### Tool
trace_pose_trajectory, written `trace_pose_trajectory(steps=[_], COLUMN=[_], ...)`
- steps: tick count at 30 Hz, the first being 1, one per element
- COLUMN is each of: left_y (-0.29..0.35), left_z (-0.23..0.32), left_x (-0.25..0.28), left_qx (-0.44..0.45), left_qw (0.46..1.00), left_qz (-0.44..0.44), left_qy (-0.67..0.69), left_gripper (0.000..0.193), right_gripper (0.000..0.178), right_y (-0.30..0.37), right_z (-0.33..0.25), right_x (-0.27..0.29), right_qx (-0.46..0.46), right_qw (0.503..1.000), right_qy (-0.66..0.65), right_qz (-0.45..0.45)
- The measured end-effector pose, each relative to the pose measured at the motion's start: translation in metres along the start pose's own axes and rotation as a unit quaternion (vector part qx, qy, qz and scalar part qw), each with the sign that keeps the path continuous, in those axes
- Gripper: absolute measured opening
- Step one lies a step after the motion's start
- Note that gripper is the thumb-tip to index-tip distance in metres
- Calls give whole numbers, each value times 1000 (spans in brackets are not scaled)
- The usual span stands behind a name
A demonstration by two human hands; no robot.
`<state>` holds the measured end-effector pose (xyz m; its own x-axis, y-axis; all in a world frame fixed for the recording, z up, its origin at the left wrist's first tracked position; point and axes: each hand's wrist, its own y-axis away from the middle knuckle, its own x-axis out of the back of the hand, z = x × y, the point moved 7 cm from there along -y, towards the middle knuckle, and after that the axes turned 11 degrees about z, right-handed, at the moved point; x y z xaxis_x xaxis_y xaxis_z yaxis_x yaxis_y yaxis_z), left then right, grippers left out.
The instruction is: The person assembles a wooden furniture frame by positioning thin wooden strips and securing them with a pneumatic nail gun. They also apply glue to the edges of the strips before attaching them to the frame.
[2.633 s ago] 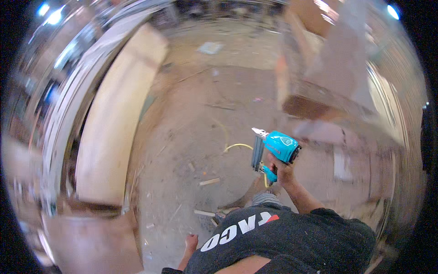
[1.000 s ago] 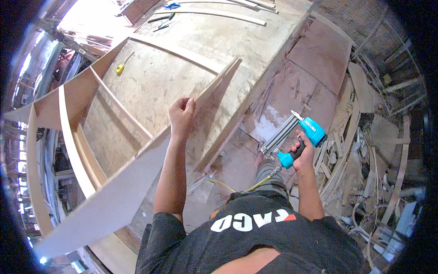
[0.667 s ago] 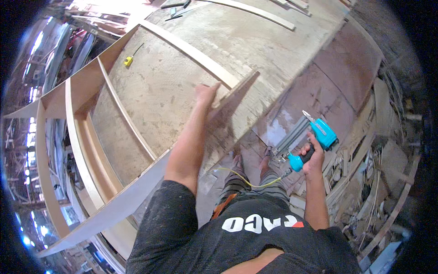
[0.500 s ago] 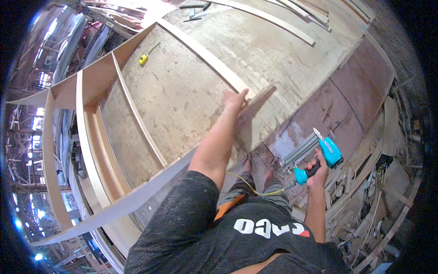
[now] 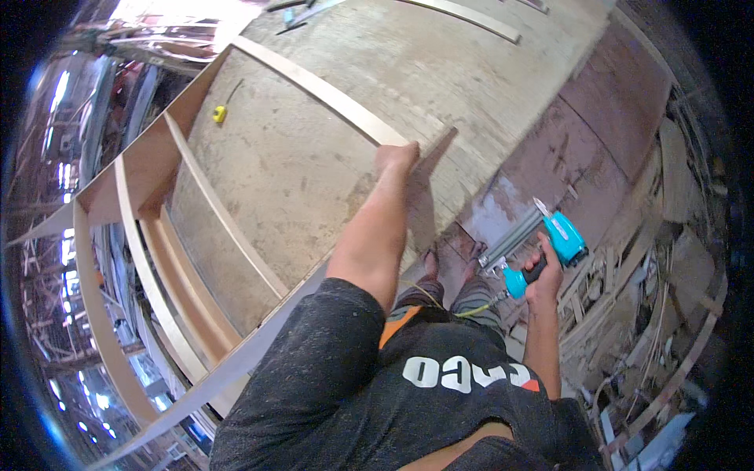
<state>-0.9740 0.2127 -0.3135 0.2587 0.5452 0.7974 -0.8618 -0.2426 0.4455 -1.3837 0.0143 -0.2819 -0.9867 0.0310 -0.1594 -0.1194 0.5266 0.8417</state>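
Note:
My left hand point(image 5: 397, 157) is closed around the near end of a pale wooden slat point(image 5: 318, 86), the end rail of a large wooden frame lying on the worktable. The frame's far side board point(image 5: 133, 169) and near side board point(image 5: 259, 349) run out to the left, with several curved cross slats point(image 5: 216, 200) between them. Off to the right, my right hand point(image 5: 545, 276) grips the handle of a teal nail gun point(image 5: 564, 238), held out over the floor and apart from the frame. A yellow air hose point(image 5: 477, 308) is attached to its handle.
A yellow tape measure point(image 5: 220, 114) rests on the plywood tabletop point(image 5: 290, 169) inside the frame. Another slat point(image 5: 463, 20) and a few tools point(image 5: 290, 17) lie toward the far edge. Scrap wood point(image 5: 620, 314) litters the floor at right.
My left hand's fingers have curled more tightly round the slat end. The table and frame have shifted left in the view. The nail gun stays in my right hand.

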Motion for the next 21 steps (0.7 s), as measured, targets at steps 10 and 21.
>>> trace_pose_trajectory(steps=[10,21], left_y=[15,-24], left_z=[23,-7], left_x=[-11,-8], left_qx=[11,62], left_qw=[898,902], left_qz=[-75,-165], left_qy=[434,395], left_gripper=[56,23], right_gripper=[35,40], right_y=[-6,1], right_z=[0,44], right_x=[-4,-112], right_qx=[6,-163], right_qw=[999,964], right_qy=[39,113], right_qz=[-23,-176])
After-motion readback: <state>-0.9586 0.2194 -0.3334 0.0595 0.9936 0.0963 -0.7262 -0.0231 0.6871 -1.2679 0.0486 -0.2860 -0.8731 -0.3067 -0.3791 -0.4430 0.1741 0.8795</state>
